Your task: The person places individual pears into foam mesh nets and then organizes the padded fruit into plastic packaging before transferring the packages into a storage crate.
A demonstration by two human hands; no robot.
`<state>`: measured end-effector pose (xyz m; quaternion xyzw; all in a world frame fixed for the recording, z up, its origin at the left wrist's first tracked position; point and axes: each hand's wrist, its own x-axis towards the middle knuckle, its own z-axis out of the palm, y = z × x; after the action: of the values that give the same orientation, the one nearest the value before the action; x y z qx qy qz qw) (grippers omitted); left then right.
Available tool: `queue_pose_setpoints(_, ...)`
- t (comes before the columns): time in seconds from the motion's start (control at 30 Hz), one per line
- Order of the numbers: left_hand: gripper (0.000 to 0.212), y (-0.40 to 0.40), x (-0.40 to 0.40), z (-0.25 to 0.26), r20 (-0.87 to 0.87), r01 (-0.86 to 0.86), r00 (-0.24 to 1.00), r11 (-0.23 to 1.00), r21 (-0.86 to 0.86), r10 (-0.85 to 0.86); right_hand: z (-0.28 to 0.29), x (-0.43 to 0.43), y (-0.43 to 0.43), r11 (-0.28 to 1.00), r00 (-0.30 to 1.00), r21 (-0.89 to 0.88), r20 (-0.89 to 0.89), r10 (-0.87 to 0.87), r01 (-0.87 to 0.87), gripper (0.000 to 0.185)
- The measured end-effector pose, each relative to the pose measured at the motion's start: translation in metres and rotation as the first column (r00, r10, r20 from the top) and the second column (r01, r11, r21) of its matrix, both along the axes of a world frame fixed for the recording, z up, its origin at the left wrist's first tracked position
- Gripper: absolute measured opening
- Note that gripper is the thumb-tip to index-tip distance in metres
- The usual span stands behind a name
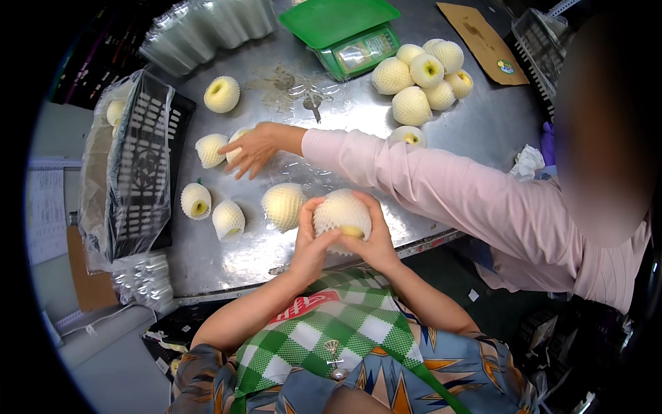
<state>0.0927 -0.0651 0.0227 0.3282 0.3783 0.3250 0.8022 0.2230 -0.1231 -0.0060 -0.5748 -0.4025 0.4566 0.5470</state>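
Note:
Between my left hand (312, 240) and my right hand (376, 230) is a pale yellow fruit in a white foam net (341, 213), held over the near edge of the metal table (258, 261). Another netted fruit (284, 207) rests just left of my left hand. Farther left lie two smaller netted fruits, one nearer (228, 221) and one with a bit of green at its top (196, 201). A co-worker's hand (253, 150) reaches across from the right onto a netted fruit, beside one more (211, 150).
A co-worker's pink sleeve (414, 176) crosses the table. A green scale (357, 49) stands at the back beside a pile of netted fruits (426, 70). At left is a plastic-lined black crate (142, 171); clear plastic containers (207, 33) stand behind. Cardboard (481, 44) lies back right.

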Motion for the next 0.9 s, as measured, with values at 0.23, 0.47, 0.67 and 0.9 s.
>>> queue_pose_setpoints(0.23,0.068,0.007,0.004,0.014,0.181,0.184,0.970,0.975,-0.125,-0.160,0.006,0.019,-0.004,0.992,0.967,0.121,-0.249,0.052,-0.022,0.082)
queue_pose_setpoints(0.47,0.089,0.018,0.003,0.009,0.000,0.276,0.961,0.961,0.036,-0.276,-0.006,0.054,-0.006,0.988,0.907,0.023,-0.401,-0.130,0.152,0.077)
queue_pose_setpoints(0.67,0.075,0.040,-0.046,0.013,-0.169,0.088,0.984,0.985,0.148,-0.063,-0.074,0.188,0.016,0.655,0.655,-0.014,0.017,-0.756,0.756,0.065)
queue_pose_setpoints(0.9,0.048,0.036,-0.108,-0.004,-0.269,-0.159,0.941,0.969,0.188,0.206,-0.096,0.255,0.058,0.792,0.386,0.068,0.846,-0.368,0.607,0.071)
